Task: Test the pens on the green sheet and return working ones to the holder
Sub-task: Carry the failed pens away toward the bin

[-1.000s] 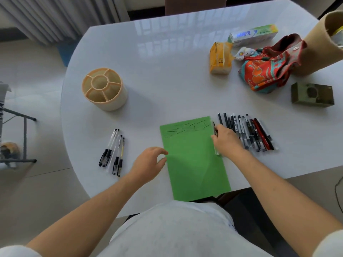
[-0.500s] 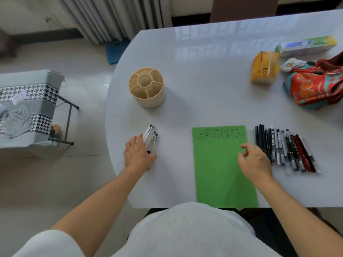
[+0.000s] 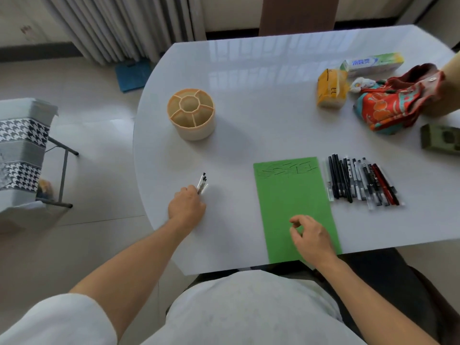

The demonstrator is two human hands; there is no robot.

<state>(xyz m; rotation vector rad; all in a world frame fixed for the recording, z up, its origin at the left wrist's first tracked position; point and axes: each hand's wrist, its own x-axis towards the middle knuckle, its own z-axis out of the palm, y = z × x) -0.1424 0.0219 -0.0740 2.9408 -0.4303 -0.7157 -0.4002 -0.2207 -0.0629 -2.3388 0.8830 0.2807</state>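
1. Head view, hands: the left hand [image 3: 187, 207], left of centre, has its fingers [image 3: 193, 192] curled round a small bundle of clear-barrelled pens [image 3: 202, 183]; the right hand [image 3: 312, 235], lower right, hovers over the green paper sheet [image 3: 293, 207], fingers loosely curled, holding nothing
2. Progress: scribbles mark the sheet's top; the beige round compartmented pen holder [image 3: 191, 117] looks empty, and a row of black and red pens [image 3: 361, 183] right of the sheet seemingly awaits testing
3. Surroundings: glossy white rounded desk [image 3: 261, 78], tiled floor, grey curtains at top
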